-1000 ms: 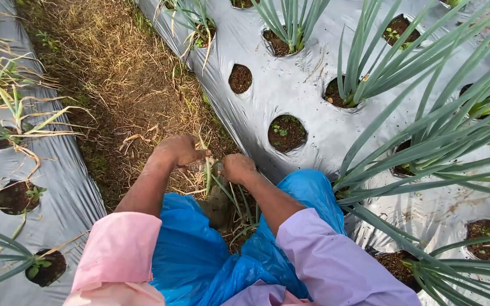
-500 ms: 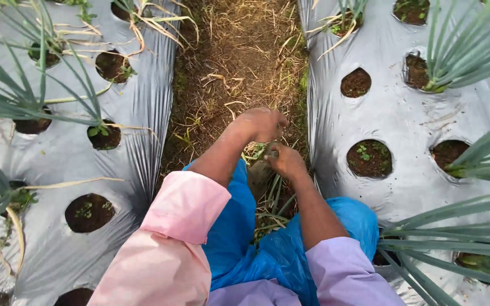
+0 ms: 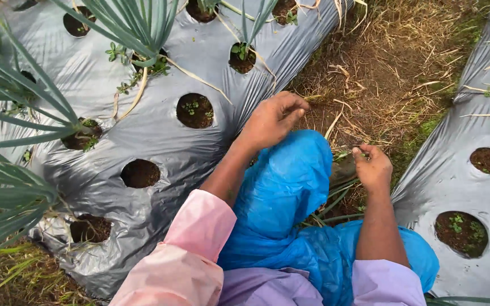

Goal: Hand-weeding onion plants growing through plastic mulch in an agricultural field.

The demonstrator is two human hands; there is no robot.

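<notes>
Weeding the furrow: left hand (image 3: pixel 272 118) is pinching dry grass stalks (image 3: pixel 319 97) beside the plastic mulch edge (image 3: pixel 267 85); right hand (image 3: pixel 373 168) is curling, apparently empty.

No pkgs, labels, signs – no screens (anywhere).

silver mulch sheet (image 3: pixel 160 141), blue trousers (image 3: pixel 284 192), pink sleeve (image 3: pixel 191 243)
</notes>
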